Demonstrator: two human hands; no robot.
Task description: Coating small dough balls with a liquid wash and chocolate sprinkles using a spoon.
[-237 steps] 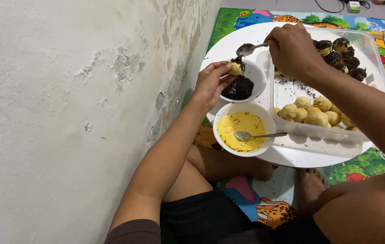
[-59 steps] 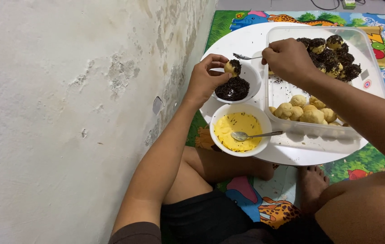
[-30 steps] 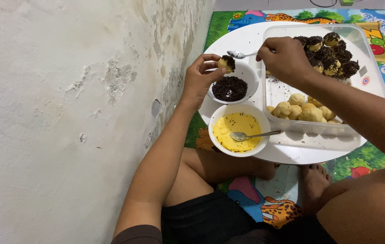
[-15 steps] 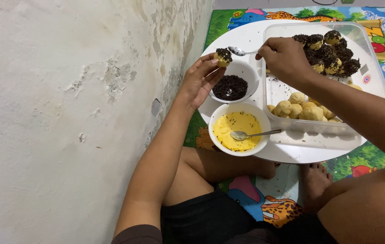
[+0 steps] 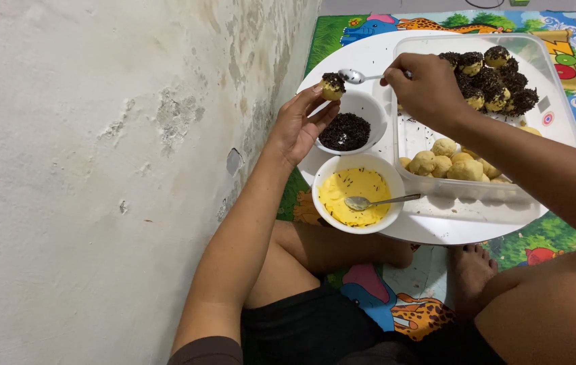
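Currently, left fingers: a small round pastry ball (image 5: 332, 86), its top coated with dark sprinkles, is pinched between the fingertips of the left hand (image 5: 299, 126); the fingers are closed only at the tips, the palm left open and turned upward.
Right fingers: the handle of a metal spoon (image 5: 360, 76) is gripped by the closed right hand (image 5: 426, 88), with the spoon's bowl held just beside the ball, level with its top.
Position of the ball: it is held in the air above the far rim of the small white bowl of chocolate sprinkles (image 5: 346, 128), not touching it.
Nearer bowl: a larger white bowl of yellow cream (image 5: 357, 192), flecked with stray sprinkles, is set just in front of the sprinkle bowl; a second spoon (image 5: 377, 201) is rested in it.
Container: a clear plastic box (image 5: 545, 115) is placed to the right of both bowls, on a round white tray (image 5: 376, 51).
Finished so far: a heap of sprinkle-topped balls (image 5: 492, 76) is gathered in the far end of the box.
Left to do: a cluster of plain, uncoated balls (image 5: 447, 160) is seen in the near end; judged by the two heaps, roughly half of the batch appears to be done.
Surroundings: a colourful cartoon mat (image 5: 396, 297) is spread beneath the tray, and a worn plaster wall (image 5: 112, 149) is close on the left.
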